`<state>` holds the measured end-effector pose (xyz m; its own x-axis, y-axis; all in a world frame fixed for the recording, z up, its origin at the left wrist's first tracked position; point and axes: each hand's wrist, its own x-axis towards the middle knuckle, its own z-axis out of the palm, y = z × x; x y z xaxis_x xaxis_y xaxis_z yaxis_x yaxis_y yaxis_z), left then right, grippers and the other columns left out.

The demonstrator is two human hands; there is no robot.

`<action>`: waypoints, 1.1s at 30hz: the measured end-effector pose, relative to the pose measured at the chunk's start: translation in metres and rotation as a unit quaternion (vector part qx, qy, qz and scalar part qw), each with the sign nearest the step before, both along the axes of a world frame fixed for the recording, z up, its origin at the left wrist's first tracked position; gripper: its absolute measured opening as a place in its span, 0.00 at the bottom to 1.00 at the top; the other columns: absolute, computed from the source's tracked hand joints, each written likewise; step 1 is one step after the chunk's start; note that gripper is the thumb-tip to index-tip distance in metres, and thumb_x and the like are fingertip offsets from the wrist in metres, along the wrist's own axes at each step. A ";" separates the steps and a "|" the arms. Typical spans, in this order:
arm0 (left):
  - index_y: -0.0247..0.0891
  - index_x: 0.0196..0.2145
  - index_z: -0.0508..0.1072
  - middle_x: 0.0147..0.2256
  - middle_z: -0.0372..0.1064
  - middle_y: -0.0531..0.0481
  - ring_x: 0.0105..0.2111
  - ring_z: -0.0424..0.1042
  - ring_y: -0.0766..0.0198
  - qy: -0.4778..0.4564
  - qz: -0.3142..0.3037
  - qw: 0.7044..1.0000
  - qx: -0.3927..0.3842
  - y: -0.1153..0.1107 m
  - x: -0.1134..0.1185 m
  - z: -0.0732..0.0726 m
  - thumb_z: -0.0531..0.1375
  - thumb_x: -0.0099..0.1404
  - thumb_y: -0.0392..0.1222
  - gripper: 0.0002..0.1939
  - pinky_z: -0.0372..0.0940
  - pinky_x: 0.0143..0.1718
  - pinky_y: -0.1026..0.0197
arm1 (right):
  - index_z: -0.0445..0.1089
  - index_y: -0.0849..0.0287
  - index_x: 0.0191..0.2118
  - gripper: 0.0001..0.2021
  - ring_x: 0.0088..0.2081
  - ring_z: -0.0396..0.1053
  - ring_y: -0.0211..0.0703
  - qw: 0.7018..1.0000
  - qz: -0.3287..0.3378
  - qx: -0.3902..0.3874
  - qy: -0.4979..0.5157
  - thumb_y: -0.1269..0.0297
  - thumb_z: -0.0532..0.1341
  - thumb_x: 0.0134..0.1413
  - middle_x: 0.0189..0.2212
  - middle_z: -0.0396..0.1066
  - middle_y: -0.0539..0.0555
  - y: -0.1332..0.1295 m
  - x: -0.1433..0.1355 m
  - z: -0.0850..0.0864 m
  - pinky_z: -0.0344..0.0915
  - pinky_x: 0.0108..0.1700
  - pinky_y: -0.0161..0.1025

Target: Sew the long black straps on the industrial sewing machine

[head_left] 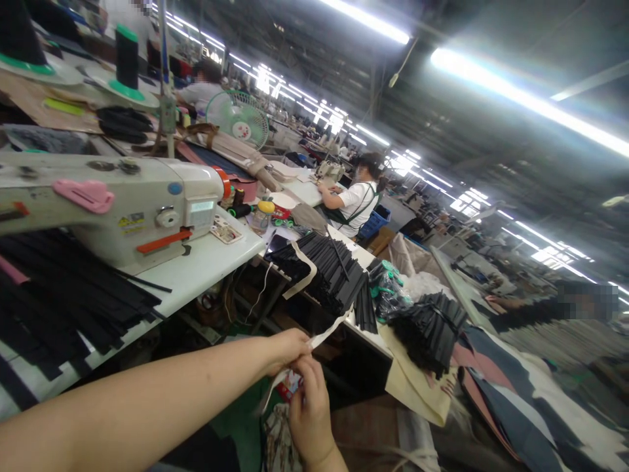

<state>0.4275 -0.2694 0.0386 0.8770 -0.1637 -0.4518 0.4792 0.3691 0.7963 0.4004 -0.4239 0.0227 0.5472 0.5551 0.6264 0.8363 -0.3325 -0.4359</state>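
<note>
Above my lap, my left hand (289,349) is closed around a narrow cream fabric strip (330,333). One part of the strip runs up and right from my fingers toward the bench; another part hangs below the hand. My right hand (312,403) is right beside it, fingers curled in against the left fingers. What the right fingertips pinch is hidden. Behind the hands shows a small red and white patterned item (289,385), too covered to name. Another cream strip (305,270) lies across a stack of black strips (330,269) and droops over the bench edge.
At left stands a sewing machine (147,203) with loose black strips (63,295) on its table. A tied black bundle (430,331), bagged spools (389,288) and cut panels (515,400) lie to the right. Beyond are a green fan (238,121) and a seated co-worker (354,200).
</note>
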 end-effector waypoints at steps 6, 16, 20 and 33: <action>0.38 0.34 0.63 0.24 0.58 0.59 0.19 0.55 0.73 0.037 0.004 0.999 -0.007 0.007 0.002 0.003 0.58 0.68 0.36 0.05 0.59 0.25 0.66 | 0.70 0.58 0.53 0.16 0.59 0.68 0.62 0.969 -0.233 -0.048 0.068 0.61 0.56 0.62 0.53 0.70 0.66 -0.015 0.094 0.034 0.63 0.65 0.61; 0.39 0.38 0.64 0.27 0.58 0.58 0.18 0.48 0.74 0.016 -0.055 0.998 0.026 0.012 -0.012 0.006 0.58 0.71 0.48 0.10 0.42 0.20 0.67 | 0.43 0.59 0.76 0.63 0.70 0.53 0.78 0.877 -0.354 -0.242 0.216 0.45 0.76 0.40 0.72 0.48 0.78 0.063 0.212 0.040 0.55 0.67 0.64; 0.40 0.40 0.63 0.29 0.58 0.57 0.18 0.49 0.73 0.003 -0.067 0.996 0.060 0.014 -0.019 0.005 0.53 0.73 0.48 0.09 0.45 0.22 0.66 | 0.42 0.52 0.76 0.65 0.73 0.42 0.82 0.860 -0.380 -0.277 0.200 0.50 0.78 0.36 0.76 0.36 0.75 0.079 0.212 0.028 0.56 0.64 0.71; 0.41 0.32 0.59 0.25 0.54 0.58 0.24 0.50 0.67 -0.089 -0.078 0.966 0.229 0.024 -0.068 0.004 0.53 0.70 0.41 0.08 0.50 0.29 0.62 | 0.39 0.50 0.77 0.65 0.74 0.40 0.81 0.847 -0.377 -0.323 0.188 0.56 0.78 0.37 0.76 0.34 0.73 0.080 0.228 0.024 0.57 0.65 0.68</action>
